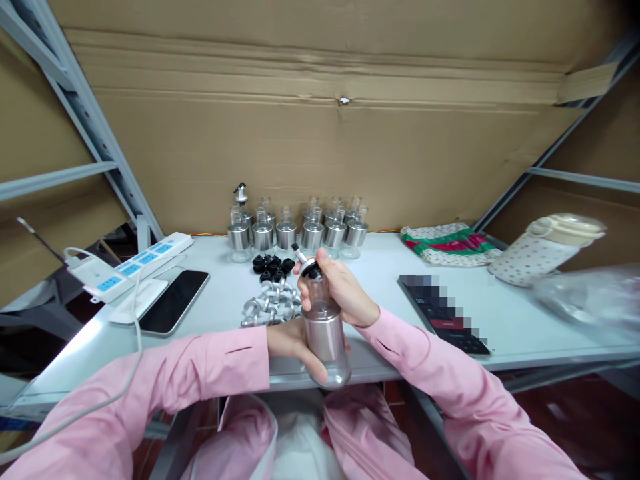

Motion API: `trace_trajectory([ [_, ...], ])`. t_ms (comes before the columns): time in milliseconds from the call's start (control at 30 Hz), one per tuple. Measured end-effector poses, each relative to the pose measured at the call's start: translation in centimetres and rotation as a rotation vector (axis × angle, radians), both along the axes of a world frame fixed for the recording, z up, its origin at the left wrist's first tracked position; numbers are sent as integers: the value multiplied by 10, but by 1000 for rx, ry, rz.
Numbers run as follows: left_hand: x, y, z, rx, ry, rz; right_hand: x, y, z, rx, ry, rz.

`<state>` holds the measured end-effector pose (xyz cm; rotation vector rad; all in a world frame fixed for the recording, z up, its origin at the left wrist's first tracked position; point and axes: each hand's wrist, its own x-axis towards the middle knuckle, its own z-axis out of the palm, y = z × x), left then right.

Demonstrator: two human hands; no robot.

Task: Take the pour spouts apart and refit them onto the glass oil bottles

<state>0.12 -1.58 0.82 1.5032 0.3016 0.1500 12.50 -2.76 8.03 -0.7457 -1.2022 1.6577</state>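
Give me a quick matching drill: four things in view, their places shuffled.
1. Nearest steel-banded bottle
2. Black plastic stoppers
3. Power strip
4. Polka-dot jug

A. Right side of the table, beside clear plastic
B. Table's left side, near a smartphone
C. In the left hand and right hand
D. Between standing bottles and silvery parts

Pairs: 1-C; 2-D; 3-B; 4-A

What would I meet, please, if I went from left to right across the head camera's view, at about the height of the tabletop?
Power strip → black pieces → held bottle → patterned cloth → spotted jug.
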Motion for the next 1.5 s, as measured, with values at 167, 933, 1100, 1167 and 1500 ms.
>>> trace_trajectory([
  [167, -1, -1, 0, 47, -38, 19, 8, 5, 2, 142, 77, -4],
  [933, 1, -3, -3, -123, -94, 110, 38, -5, 29, 736, -690, 65],
  [1100, 5, -2, -13, -361, -245, 114, 42, 3, 54, 802, -555, -142],
  [1167, 6, 0, -17, -400, -286, 95, 42, 17, 67, 862, -505, -272],
  [1500, 6, 1, -20, -474, -297, 116, 23, 112, 73, 890, -534, -399],
])
